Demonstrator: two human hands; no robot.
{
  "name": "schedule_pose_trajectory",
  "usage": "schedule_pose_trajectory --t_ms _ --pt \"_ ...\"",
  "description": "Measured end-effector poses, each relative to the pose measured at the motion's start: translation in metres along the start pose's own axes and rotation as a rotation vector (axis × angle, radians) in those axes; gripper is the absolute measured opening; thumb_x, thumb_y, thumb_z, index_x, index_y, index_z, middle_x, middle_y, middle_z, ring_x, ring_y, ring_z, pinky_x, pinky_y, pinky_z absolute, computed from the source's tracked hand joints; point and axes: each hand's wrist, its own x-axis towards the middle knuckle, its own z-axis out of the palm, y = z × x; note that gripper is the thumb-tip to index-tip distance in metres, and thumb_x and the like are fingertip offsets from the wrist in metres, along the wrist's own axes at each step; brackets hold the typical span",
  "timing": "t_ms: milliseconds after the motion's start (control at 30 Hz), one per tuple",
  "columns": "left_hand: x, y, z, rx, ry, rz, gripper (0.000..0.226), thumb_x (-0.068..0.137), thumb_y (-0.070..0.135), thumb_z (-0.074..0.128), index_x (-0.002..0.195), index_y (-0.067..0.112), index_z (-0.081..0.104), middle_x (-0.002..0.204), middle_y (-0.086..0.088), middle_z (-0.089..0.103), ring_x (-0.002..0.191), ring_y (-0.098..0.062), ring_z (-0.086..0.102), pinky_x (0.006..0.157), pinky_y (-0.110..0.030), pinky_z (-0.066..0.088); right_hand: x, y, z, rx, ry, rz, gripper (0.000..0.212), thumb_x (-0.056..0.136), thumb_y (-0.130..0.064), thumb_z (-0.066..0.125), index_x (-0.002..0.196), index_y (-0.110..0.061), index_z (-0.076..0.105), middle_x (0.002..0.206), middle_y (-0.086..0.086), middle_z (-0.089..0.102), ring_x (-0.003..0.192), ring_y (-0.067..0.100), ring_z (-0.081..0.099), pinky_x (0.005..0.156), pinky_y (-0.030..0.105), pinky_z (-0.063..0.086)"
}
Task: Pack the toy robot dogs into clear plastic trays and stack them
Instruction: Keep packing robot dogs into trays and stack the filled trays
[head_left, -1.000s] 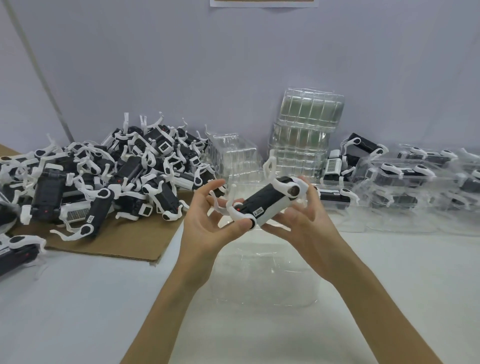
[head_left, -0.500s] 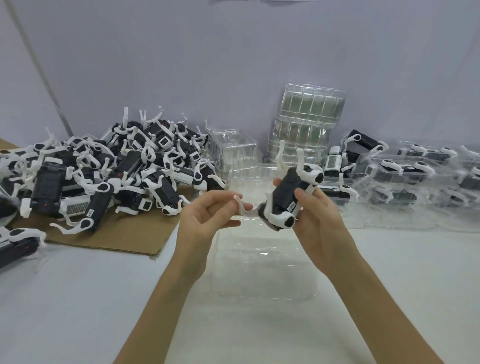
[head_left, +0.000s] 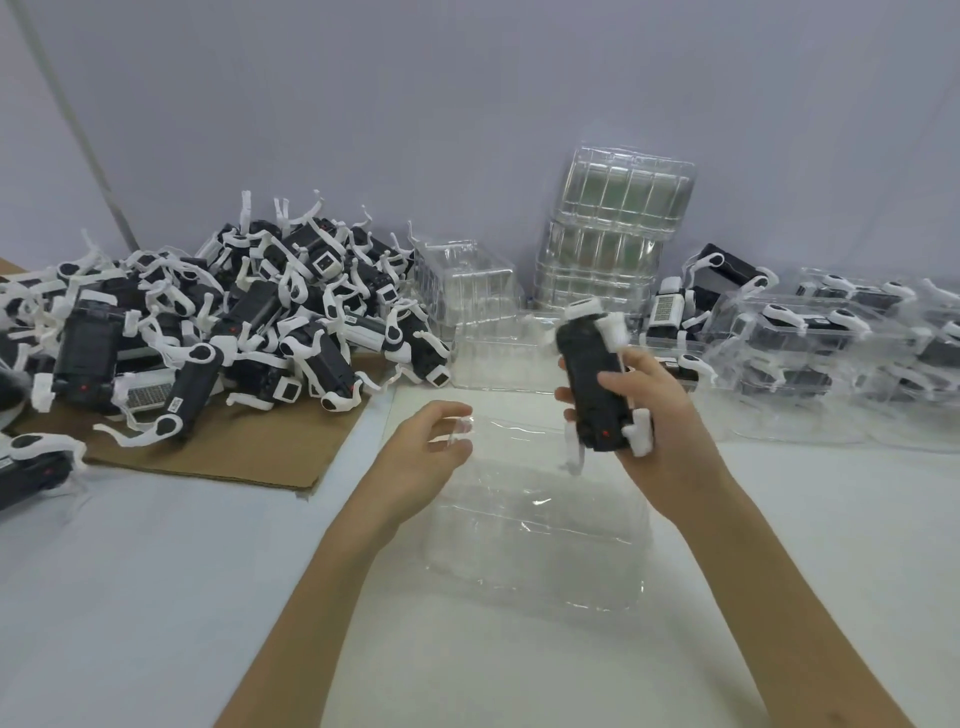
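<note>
My right hand (head_left: 660, 436) grips a black and white toy robot dog (head_left: 595, 387) upright, its black underside toward me, above the far end of a clear plastic tray (head_left: 530, 540) lying on the white table. My left hand (head_left: 423, 460) hovers to the left of the dog with loosely spread fingers, holding nothing, over the tray's left rim. A big heap of loose robot dogs (head_left: 218, 322) lies on brown cardboard (head_left: 244, 452) at the left.
Stacks of empty clear trays (head_left: 613, 228) stand against the wall behind, with a lower stack (head_left: 462, 280) to their left. Packed trays with dogs (head_left: 810, 343) fill the right side. Another dog (head_left: 31, 462) lies at the far left edge.
My left hand has let go of the dog's leg and drawn back to the left. My right hand has turned the dog upright, underside toward me.
</note>
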Motion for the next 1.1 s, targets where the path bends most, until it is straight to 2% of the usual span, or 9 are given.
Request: schedule_pose_trajectory --t_ms 100,200,267,367,467,700,800,967,1100 --pt "0.000 -0.002 -0.002 -0.018 -0.006 0.003 0.029 0.099 0.014 0.055 0.114 0.039 0.059 0.120 0.016 0.063 0.096 0.016 0.059 0.077 -0.018 0.046 -0.001 0.003 0.002 -0.323 -0.016 -0.068 0.032 0.085 0.003 0.067 0.114 -0.009 0.059 0.110 0.014 0.071 0.096 0.039 0.070 0.083 0.053 0.058" --pt "0.002 -0.003 -0.002 -0.036 -0.002 0.007 0.031 0.100 0.011 0.053 0.118 0.034 0.061 0.121 0.014 0.063 0.094 0.022 0.056 0.080 -0.013 0.046 -0.004 0.007 0.005 -0.589 -0.094 -0.152 0.035 0.084 0.000 0.073 0.107 -0.027 0.070 0.102 -0.005 0.075 0.091 0.017 0.072 0.072 0.027 0.058" --pt "0.002 -0.003 -0.002 -0.043 0.007 -0.004 0.030 0.101 0.012 0.052 0.116 0.037 0.061 0.120 0.016 0.062 0.099 0.019 0.054 0.079 -0.011 0.045 -0.006 0.008 0.006 -0.675 -0.150 -0.173 0.036 0.085 -0.004 0.074 0.107 -0.032 0.072 0.099 -0.011 0.075 0.089 0.011 0.071 0.070 0.022 0.057" --pt "0.002 -0.002 -0.003 -0.051 0.020 -0.003 0.033 0.101 0.012 0.050 0.111 0.041 0.061 0.119 0.017 0.061 0.108 0.014 0.051 0.079 -0.015 0.042 -0.007 0.009 0.007 -0.740 -0.179 -0.167 0.038 0.085 -0.006 0.074 0.112 -0.033 0.071 0.101 -0.013 0.074 0.089 0.011 0.072 0.071 0.025 0.059" --pt "0.001 -0.002 -0.003 -0.052 0.048 0.010 0.030 0.102 0.011 0.048 0.113 0.035 0.063 0.125 0.010 0.063 0.117 0.002 0.052 0.087 -0.024 0.044 -0.008 0.010 0.008 -0.803 -0.167 -0.183 0.046 0.079 -0.004 0.078 0.112 -0.035 0.071 0.098 -0.017 0.073 0.087 0.007 0.071 0.068 0.015 0.054" --pt "0.001 -0.002 -0.001 -0.041 0.051 0.001 0.033 0.103 0.011 0.045 0.104 0.036 0.067 0.117 0.012 0.065 0.112 -0.006 0.057 0.082 -0.026 0.042 -0.008 0.016 0.007 -0.958 -0.216 -0.158 0.039 0.083 -0.010 0.075 0.111 -0.037 0.075 0.104 -0.021 0.073 0.092 0.002 0.067 0.078 0.019 0.052" --pt "0.001 -0.001 0.000 -0.017 0.050 0.005 0.034 0.104 0.013 0.045 0.100 0.037 0.069 0.113 0.019 0.064 0.103 0.000 0.056 0.078 -0.024 0.040 -0.008 0.019 0.008 -1.037 -0.232 -0.135 0.036 0.086 -0.017 0.074 0.112 -0.042 0.073 0.108 -0.026 0.071 0.101 -0.005 0.062 0.086 0.014 0.046" --pt "0.002 -0.002 0.001 -0.005 0.054 0.007 0.040 0.104 0.011 0.044 0.092 0.038 0.071 0.094 0.025 0.070 0.080 0.013 0.059 0.068 -0.017 0.039 -0.007 0.020 0.009 -1.042 -0.242 -0.109 0.036 0.089 -0.016 0.072 0.118 -0.038 0.072 0.110 -0.024 0.071 0.096 -0.001 0.065 0.079 0.010 0.046" --pt "0.001 0.000 0.001 0.003 0.042 0.012 0.043 0.104 0.008 0.042 0.091 0.038 0.071 0.090 0.032 0.068 0.082 0.019 0.058 0.066 -0.006 0.041 -0.007 0.021 0.009 -1.057 -0.234 -0.088 0.038 0.089 -0.014 0.071 0.117 -0.040 0.072 0.108 -0.026 0.071 0.086 0.002 0.066 0.070 0.010 0.046"
